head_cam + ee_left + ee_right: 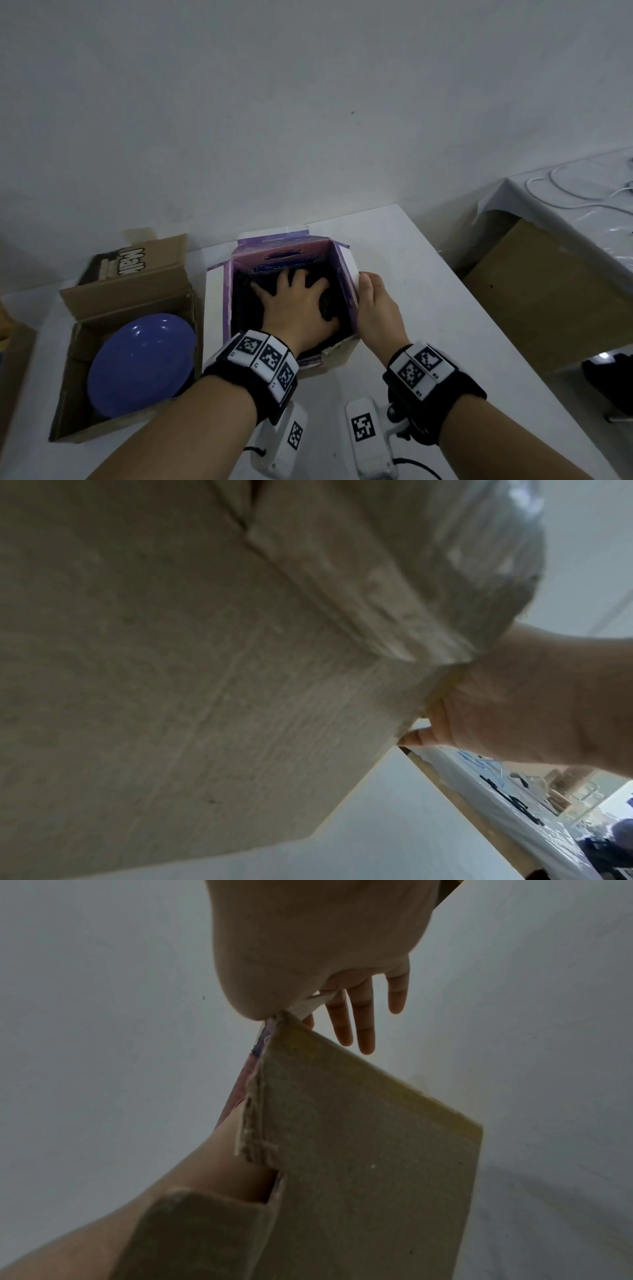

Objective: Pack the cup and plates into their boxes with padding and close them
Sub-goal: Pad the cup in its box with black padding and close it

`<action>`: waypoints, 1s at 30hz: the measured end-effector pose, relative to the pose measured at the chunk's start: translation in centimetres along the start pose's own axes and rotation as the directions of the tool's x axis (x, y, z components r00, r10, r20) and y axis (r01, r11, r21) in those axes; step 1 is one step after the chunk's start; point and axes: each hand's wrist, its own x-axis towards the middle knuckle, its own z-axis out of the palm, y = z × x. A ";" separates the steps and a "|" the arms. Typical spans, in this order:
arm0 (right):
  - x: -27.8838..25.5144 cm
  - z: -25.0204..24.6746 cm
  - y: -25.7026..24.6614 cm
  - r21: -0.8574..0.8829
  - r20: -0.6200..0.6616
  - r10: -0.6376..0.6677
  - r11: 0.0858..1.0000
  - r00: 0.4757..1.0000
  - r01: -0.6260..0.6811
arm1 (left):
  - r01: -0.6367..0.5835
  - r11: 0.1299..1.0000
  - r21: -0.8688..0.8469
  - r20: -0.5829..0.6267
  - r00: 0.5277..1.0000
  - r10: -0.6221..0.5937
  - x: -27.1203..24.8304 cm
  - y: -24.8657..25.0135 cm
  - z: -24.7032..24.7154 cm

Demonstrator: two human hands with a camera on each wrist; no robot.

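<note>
On the white tabletop (394, 240) stand two open boxes side by side. The purple box (239, 301) in the middle has its flaps up, and the left hand (294, 308) reaches down into it, fingers spread flat on dark padding (246, 308) that fills the inside. That grip is open, pressing rather than holding. Whether a cup lies beneath the padding cannot be told, since the hand and the dark material cover the whole interior.

The right hand (376, 305) is at the box's right wall. The thumb lies over the top edge of the white side flap (352, 270), while in the right wrist view the fingers (363, 1020) hang straight down the outside of the cardboard, so this grip looks open against the wall; how tightly the thumb clamps the flap is hard to make out.

To the left, well apart from both hands, a brown cardboard box (130, 294) holds a blue plate (140, 363) lying tilted inside; the left forearm cuts off its near edge. Any plates under it are hidden.

The left wrist view is blurred and filled almost wholly by the box's cardboard side.
</note>
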 end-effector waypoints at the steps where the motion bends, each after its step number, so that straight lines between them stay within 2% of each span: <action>1: 0.0 0.0 0.0 -0.008 0.002 0.001 1.000 1.000 -0.001 | -0.009 1.000 0.024 0.000 1.000 0.009 0.0 0.3 -0.1; 3: 0.2 -0.1 0.1 -0.029 -0.009 -0.017 0.999 1.000 0.017 | -0.015 0.999 0.047 0.004 1.000 0.015 0.0 0.5 -0.3; 6: 0.5 -0.6 -0.2 -0.106 -0.035 -0.115 0.988 0.993 0.111 | 0.053 0.998 0.045 0.029 0.998 -0.054 -0.6 0.3 -0.7; 9: 0.5 -0.4 -0.9 -0.169 0.078 -0.226 0.957 0.971 0.236 | 0.137 0.990 -0.023 0.105 0.985 -0.134 -1.3 0.2 -1.0; 11: 0.3 0.5 -1.1 -0.231 0.164 -0.230 0.936 0.959 0.264 | 0.170 0.982 -0.083 0.165 0.974 -0.155 -1.4 0.2 -0.7; 15: 0.0 1.2 -1.2 -0.204 0.167 -0.203 0.950 0.965 0.235 | 0.090 0.984 -0.156 0.120 0.990 -0.072 -1.5 -0.7 0.2; 18: -0.3 0.8 -1.8 -0.196 0.179 -0.181 0.957 0.967 0.215 | 0.055 0.954 -0.296 0.176 0.984 -0.002 -1.7 -1.8 -0.9; 20: -0.5 0.6 -2.1 -0.189 0.185 -0.174 0.959 0.967 0.209 | 0.045 0.930 -0.366 0.105 0.994 -0.007 -1.9 -2.4 -2.3; 22: -0.6 0.6 -2.2 -0.176 0.190 -0.162 0.965 0.968 0.196 | 0.037 0.955 -0.295 -0.041 0.998 -0.052 -2.1 -3.0 -3.7; 23: -0.6 0.7 -2.2 -0.167 0.193 -0.156 0.968 0.969 0.189 | 0.062 0.970 -0.234 -0.056 0.996 -0.077 -2.2 -3.3 -4.1; 27: -0.8 0.5 -2.5 -0.154 0.213 -0.143 0.972 0.967 0.178 | 0.187 0.981 -0.049 0.152 0.972 -0.177 -2.7 -3.2 -3.7; 30: -0.7 0.5 -2.5 -0.159 0.220 -0.145 0.970 0.965 0.182 | 0.238 0.970 -0.057 0.137 0.964 -0.228 -2.6 -3.0 -2.3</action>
